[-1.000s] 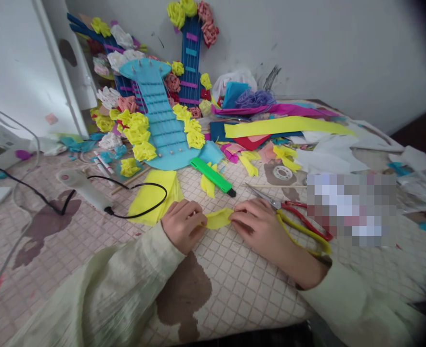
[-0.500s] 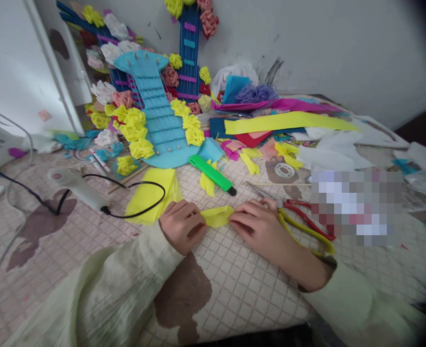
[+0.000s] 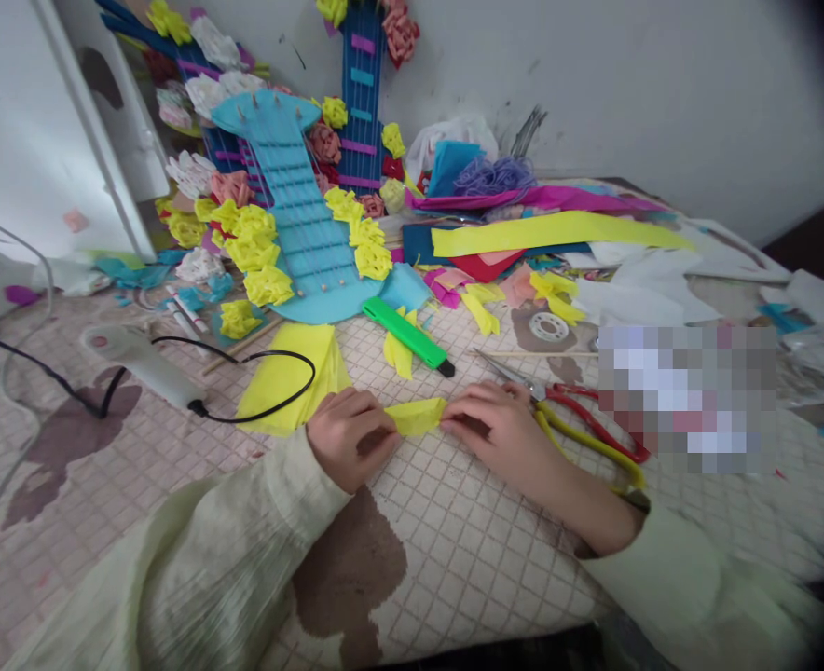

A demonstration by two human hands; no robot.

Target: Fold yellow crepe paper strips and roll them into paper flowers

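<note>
A narrow folded strip of yellow crepe paper [image 3: 416,417] stretches between my two hands, just above or on the patterned cloth. My left hand [image 3: 353,436] pinches its left end, and my right hand [image 3: 494,421] pinches the right end between thumb and fingers. Beside my left hand lies a stack of yellow paper sheets [image 3: 298,368]. Beyond the strip rests a green utility knife [image 3: 409,335]. Scissors with red and yellow handles [image 3: 586,433] lie partly beneath my right hand and forearm.
A blue cardboard guitar shape [image 3: 307,219] with yellow paper flowers leans at the back. On the left lies a glue gun [image 3: 143,368] with its looping black cable [image 3: 307,391]. A long yellow paper strip [image 3: 558,233] and a white tape spool [image 3: 548,326] are at the right.
The view has shifted slightly, so the background sits a little further left. Both hands keep their hold on the yellow strip, with hardly any movement.
</note>
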